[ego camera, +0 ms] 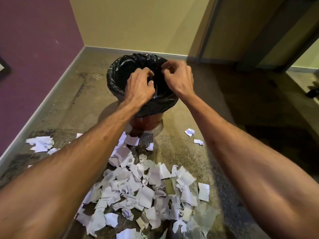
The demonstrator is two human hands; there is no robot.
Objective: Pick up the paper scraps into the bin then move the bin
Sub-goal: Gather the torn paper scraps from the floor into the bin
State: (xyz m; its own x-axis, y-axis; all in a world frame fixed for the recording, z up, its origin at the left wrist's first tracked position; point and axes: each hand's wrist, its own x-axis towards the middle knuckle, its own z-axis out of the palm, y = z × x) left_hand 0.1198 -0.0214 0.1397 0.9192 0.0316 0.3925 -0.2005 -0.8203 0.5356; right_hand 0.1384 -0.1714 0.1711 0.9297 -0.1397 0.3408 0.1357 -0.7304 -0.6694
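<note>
While both hands are held over the mouth of the bin, the left hand is seen with its fingers curled downward and the right hand with its fingertips bunched; whether any scrap is pinched in either cannot be told, since no paper shows between the fingers. The bin, lined with a black bag, is stood on the floor near the corner, just beyond the paper scraps, most of which are heaped close to the person, with a few strays lying to the right. A drop appears to be in hand. It is best done well inside the rim, so that light pieces are not caught on the bag's folded edge, and the fingers should be spread fully before the hands are drawn away.
</note>
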